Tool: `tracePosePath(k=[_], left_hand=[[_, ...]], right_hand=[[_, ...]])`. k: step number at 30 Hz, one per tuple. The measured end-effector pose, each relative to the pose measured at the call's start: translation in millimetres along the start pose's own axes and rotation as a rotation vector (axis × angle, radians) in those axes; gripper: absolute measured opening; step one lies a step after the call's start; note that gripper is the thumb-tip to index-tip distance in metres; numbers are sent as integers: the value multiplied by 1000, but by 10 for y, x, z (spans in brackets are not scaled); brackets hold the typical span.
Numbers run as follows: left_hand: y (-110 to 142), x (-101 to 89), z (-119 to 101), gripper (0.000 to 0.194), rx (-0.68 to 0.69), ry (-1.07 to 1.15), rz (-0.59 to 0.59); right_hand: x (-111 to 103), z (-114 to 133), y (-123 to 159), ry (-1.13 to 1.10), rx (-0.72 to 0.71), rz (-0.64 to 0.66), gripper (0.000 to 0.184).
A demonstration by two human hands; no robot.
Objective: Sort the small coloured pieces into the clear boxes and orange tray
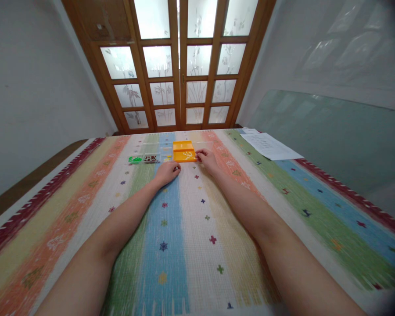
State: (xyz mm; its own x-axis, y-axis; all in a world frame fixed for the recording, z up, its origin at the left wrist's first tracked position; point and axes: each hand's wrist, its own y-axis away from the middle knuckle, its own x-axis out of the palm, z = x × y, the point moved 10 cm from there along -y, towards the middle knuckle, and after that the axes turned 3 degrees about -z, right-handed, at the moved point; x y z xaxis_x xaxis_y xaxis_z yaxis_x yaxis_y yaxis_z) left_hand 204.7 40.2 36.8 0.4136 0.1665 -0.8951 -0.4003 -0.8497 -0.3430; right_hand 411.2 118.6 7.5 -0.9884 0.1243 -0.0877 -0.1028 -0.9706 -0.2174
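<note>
An orange box (179,156) with its lid (182,146) raised lies at the far middle of the cloth. Small white pieces (188,155) are scattered in its tray. My right hand (207,159) is at the tray's right edge, fingers closed in a pinch; whatever is between them is too small to make out. Just in front of the box's left corner, my left hand (167,173) rests with curled fingers, their contents hidden. Left of the box is a clear compartment case (166,151), holding green pieces (134,159), dark brown pieces (150,158) and a few yellow pieces (169,156).
A striped patterned cloth (164,219) covers the table. Printed paper sheets (271,147) lie at the far right. Wooden doors with frosted panes (197,57) stand behind the table. A greenish glass panel (332,140) is along the right wall.
</note>
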Motion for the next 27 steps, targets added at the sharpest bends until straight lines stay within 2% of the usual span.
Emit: tracePosePath(k=[3,6,9,12,16,20,23,27], left_hand=[[-20,-139,265,21,-85,0,-73],[1,-326,661,24,-240,-13,-175],[71,-489,1032,29,-384,14,-271],[166,-594,1303,31,-504,40,-342],[261,-655,1484,32,-598,33,-386],[319,-661,1594,33,-671,16,-394],[321,-639,1640,33,-678,1,-384],[302,-603,1650,35,-651,-3,-384]], right_hand=[[-6,-12,-7,8,6,-7,18],[-10,-13,-10,18,8,-10,19],[-5,0,-13,27,-8,-6,20],[-40,38,-20,70,-45,-31,22],[-191,189,-9,205,-139,-123,26],[-346,467,50,424,-296,-207,29],[-393,598,83,534,-356,-212,38],[-397,612,75,665,-356,-175,51]])
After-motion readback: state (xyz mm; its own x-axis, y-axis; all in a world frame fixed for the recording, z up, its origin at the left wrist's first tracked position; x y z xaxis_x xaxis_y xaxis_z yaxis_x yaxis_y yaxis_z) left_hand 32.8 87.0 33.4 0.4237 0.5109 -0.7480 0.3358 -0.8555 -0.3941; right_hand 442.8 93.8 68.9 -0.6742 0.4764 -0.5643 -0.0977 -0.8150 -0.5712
